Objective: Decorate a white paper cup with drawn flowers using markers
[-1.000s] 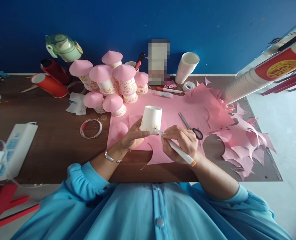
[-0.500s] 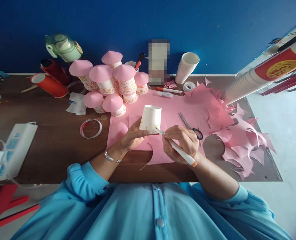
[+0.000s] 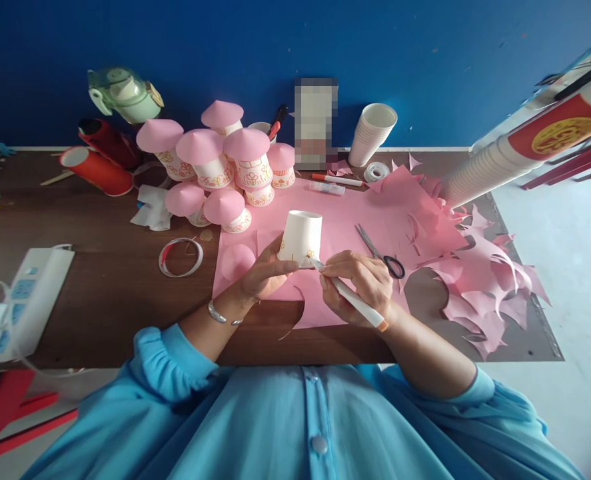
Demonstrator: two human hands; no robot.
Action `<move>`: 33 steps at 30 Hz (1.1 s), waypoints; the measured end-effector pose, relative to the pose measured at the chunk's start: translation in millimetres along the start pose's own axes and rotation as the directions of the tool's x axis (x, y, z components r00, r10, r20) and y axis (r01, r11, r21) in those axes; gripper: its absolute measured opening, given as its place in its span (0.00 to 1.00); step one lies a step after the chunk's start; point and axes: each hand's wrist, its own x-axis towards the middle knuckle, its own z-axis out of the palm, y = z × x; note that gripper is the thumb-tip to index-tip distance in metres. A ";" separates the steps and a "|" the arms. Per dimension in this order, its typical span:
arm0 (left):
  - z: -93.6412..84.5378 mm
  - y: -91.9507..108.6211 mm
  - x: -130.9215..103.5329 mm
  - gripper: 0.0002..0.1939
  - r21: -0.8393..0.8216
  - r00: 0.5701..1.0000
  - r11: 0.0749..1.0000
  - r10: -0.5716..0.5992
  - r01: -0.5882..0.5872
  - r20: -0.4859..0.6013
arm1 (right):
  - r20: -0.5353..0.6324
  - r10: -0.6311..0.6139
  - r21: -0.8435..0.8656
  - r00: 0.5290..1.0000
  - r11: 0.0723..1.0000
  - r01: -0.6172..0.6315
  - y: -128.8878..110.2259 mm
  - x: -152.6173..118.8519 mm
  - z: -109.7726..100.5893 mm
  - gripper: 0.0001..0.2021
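Paper cup (image 3: pixel 301 235) is clasped low by left grip (image 3: pixel 266 272); beside the cup, a marker (image 3: pixel 359 304) is pinched by right grip (image 3: pixel 362 280).

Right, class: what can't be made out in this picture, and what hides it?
All in the head view:
Left hand: most fingertips hidden behind the cup.
Cup: far side turned away from the camera.
Pen: tip too small to tell whether it touches the cup.
Block: pixelation hides what it is.
Long stack: far end cut off by the right edge.
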 end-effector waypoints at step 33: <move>-1.1 0.5 0.2 0.23 -0.011 0.999 1.000 0.019 -0.019 -0.028 | 0.006 0.002 0.018 1.000 1.000 -0.002 1.2 0.5 -1.2 0.10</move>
